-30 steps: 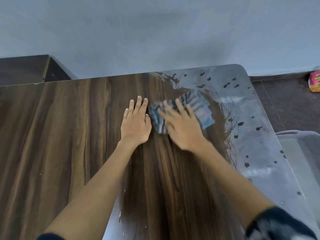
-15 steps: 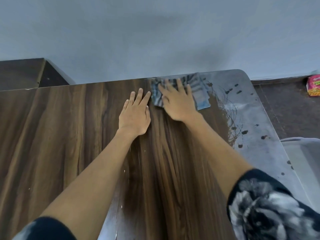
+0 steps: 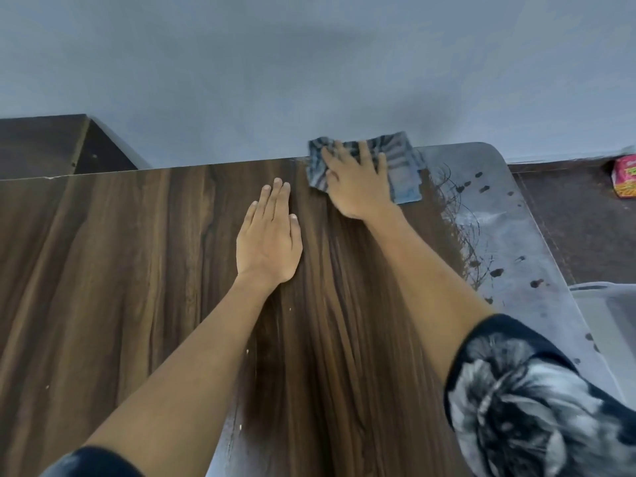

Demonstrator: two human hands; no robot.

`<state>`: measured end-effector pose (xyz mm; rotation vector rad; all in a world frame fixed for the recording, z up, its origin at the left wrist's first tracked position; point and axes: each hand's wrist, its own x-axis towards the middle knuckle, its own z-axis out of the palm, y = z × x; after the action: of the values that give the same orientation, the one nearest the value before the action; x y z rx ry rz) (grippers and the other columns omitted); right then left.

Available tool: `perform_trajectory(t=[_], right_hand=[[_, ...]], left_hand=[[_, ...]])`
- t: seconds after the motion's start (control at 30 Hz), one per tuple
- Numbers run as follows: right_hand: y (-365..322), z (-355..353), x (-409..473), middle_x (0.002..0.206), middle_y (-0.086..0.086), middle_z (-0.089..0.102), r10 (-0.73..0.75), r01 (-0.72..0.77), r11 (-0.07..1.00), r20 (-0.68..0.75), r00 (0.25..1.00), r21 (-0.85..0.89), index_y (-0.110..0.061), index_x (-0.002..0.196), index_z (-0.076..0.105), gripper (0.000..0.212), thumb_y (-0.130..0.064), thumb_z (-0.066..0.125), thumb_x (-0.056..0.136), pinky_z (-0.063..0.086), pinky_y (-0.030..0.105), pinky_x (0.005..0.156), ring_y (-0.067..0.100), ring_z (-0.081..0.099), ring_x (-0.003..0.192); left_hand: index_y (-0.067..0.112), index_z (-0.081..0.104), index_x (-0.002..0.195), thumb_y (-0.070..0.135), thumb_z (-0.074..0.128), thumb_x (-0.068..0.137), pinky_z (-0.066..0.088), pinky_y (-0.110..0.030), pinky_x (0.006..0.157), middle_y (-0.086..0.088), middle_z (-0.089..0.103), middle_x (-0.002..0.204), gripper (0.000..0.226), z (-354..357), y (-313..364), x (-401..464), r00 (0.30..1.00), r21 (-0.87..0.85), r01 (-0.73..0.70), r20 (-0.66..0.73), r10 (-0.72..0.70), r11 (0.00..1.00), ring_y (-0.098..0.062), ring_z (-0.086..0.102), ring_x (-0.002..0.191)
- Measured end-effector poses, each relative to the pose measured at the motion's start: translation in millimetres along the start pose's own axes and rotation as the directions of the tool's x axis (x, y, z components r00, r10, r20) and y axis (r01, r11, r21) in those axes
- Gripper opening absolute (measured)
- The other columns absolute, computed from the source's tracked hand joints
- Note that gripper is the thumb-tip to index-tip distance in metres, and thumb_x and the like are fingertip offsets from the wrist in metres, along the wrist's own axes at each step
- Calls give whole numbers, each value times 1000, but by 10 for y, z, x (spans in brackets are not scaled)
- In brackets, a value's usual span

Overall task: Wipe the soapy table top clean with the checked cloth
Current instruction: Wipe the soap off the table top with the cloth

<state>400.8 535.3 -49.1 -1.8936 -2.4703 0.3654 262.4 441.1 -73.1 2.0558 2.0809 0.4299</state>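
Note:
The dark wood-grain table top (image 3: 137,270) fills the view. Its right strip carries a grey soapy film (image 3: 509,235) with dark bare spots. The blue-grey checked cloth (image 3: 402,170) lies at the table's far edge, partly hanging past it against the wall. My right hand (image 3: 354,187) presses flat on the cloth with fingers spread, covering its left and middle part. My left hand (image 3: 270,235) rests flat on bare wood just to the left of it, fingers together, holding nothing.
A grey wall (image 3: 309,80) rises directly behind the table's far edge. A dark cabinet (image 3: 51,146) stands at the back left. On the floor to the right lie a pink packet (image 3: 624,180) and a pale plastic tub (image 3: 605,304) beside the table's right edge.
My right hand has pushed the cloth away from me, from the middle of the table to its far edge. The left hand has stayed flat in nearly the same spot.

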Motion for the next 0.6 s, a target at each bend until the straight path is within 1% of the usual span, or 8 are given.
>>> perform_trajectory(t=[0.1,0.17,0.23,0.3,0.37,0.4,0.5,0.6], right_hand=[[-90,66,-307,157,-8,4,-228,228,973,3,974,-34,-32,148,13,48,-32,21,101,-5,46,115,24,-4,145],[112,77,-582,156,-11,6,-299,299,952,7,954,-64,-33,148,13,48,-33,21,101,-5,42,116,19,-3,145],[390,29,-686,155,-11,4,-218,218,973,3,976,-82,-33,148,10,48,-36,19,101,-6,42,115,18,-3,144],[526,-34,-529,157,-8,1,-44,44,997,4,999,-66,-33,148,9,48,-36,18,101,-4,45,116,21,-4,144],[401,-74,-238,158,-6,0,83,-82,996,12,997,-32,-31,149,9,50,-36,18,101,-2,50,115,27,-5,144],[261,-73,-115,158,-5,-1,100,-99,995,15,995,-25,-29,149,8,51,-36,18,100,-2,54,114,30,-6,144],[-222,24,-2,158,-2,-2,-18,19,1000,24,1000,-24,-26,150,6,52,-34,19,100,-3,57,113,32,-8,143],[-417,114,-314,158,-8,1,-213,214,976,21,977,-48,-29,149,9,50,-34,20,100,-4,49,116,24,-7,144]], left_hand=[[9,17,146,17,31,98,20,-31,116,-5,22,154,51,-42,23,-39,995,-104,51,-78,-60,993,-17,23,141],[9,19,146,14,34,97,28,-33,113,-6,31,150,52,-48,34,-53,991,-149,71,-105,-87,986,-19,33,136],[10,19,146,13,35,96,33,-36,110,-8,38,146,52,-33,44,-61,989,-156,81,-111,-99,984,-20,39,132],[10,17,146,12,35,96,34,-37,109,-7,38,146,53,-20,51,-58,988,-148,88,-110,-105,985,-20,38,132],[9,15,146,12,36,95,35,-36,109,-5,36,148,55,-18,57,-55,987,-139,86,-122,-104,987,-19,37,133],[9,12,147,12,36,95,34,-35,110,-2,35,148,57,-21,60,-55,986,-139,86,-127,-104,987,-18,37,133],[11,2,148,11,36,94,37,-34,107,4,34,148,63,-51,72,-53,984,-183,120,-110,-142,976,-17,38,132],[13,-4,148,12,42,91,45,-40,98,-5,41,142,73,-92,73,-70,978,-238,167,-82,-191,957,-23,48,122]])
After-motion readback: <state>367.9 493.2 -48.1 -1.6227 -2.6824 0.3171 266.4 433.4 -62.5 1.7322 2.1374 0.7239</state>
